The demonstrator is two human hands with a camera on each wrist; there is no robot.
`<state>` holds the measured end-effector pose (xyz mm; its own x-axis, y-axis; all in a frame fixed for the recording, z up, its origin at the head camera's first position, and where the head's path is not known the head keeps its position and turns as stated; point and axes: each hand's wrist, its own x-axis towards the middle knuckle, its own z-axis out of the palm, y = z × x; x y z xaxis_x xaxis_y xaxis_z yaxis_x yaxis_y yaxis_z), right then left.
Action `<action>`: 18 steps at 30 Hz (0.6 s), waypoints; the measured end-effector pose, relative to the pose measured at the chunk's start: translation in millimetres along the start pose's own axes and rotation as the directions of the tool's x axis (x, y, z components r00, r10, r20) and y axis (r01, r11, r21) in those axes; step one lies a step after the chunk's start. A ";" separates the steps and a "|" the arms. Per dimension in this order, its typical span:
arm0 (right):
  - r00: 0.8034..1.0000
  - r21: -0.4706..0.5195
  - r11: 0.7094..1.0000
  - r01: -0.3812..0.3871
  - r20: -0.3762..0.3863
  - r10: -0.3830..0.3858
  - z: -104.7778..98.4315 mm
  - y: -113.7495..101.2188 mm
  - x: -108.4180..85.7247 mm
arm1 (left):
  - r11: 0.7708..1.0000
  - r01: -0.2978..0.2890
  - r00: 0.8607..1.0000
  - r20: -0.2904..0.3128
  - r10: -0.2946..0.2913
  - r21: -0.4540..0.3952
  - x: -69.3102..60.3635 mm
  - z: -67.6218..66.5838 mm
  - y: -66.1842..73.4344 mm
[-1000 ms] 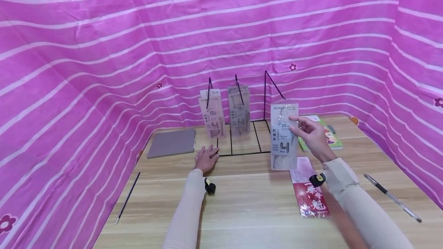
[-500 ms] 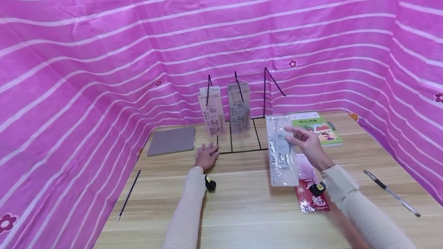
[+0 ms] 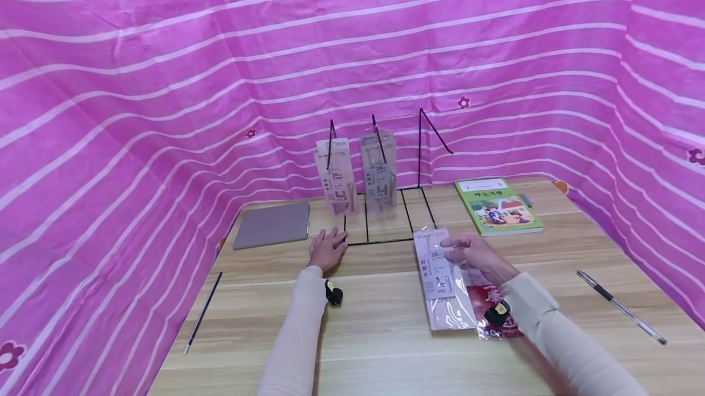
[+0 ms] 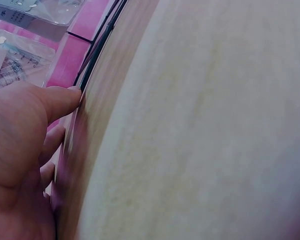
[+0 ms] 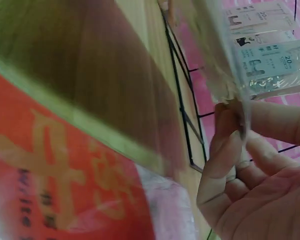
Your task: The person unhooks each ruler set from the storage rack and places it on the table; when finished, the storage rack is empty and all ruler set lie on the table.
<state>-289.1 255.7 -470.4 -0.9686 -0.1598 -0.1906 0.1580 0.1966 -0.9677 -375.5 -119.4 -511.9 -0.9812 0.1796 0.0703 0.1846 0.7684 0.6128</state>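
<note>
My right hand (image 3: 478, 255) pinches the upper right edge of a clear-packed ruler set (image 3: 436, 273), marked 20 and 4 PCS. It tilts above the table in front of the rack, partly covering a red and pink packet (image 3: 484, 298). My left hand (image 3: 327, 250) rests with spread fingers at the front left corner of the black wire rack (image 3: 385, 241); in the left wrist view its thumb (image 4: 62, 102) touches the base wire. Similar ruler sets hang on the rack's left hook (image 3: 337, 185) and middle hook (image 3: 379, 182). The right hook (image 3: 437, 133) is bare.
A grey flat notebook-like item (image 3: 272, 225) lies left of the rack. To the right lies a green illustrated book (image 3: 496, 206). One pen (image 3: 202, 313) is at the table's left edge, another pen (image 3: 619, 305) at the right. Pink striped cloth (image 3: 352, 47) surrounds the table.
My right hand has lowered the ruler set from near the right hook's tip toward the table in front, exposing the green book. My left hand has stayed at the rack's corner.
</note>
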 end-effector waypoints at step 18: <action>0.998 -0.305 0.952 0.015 -0.055 -0.034 10.9 7.6 -2.2 | 1.000 -0.009 1.000 0.002 0.009 0.005 1.8 2.4 -3.6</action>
<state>-283.8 246.9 -479.1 -0.9824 -0.1130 -0.1486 0.0770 0.4796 -0.8741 -377.8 -120.3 -515.9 -0.9794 0.1879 0.0741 0.1937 0.7698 0.6082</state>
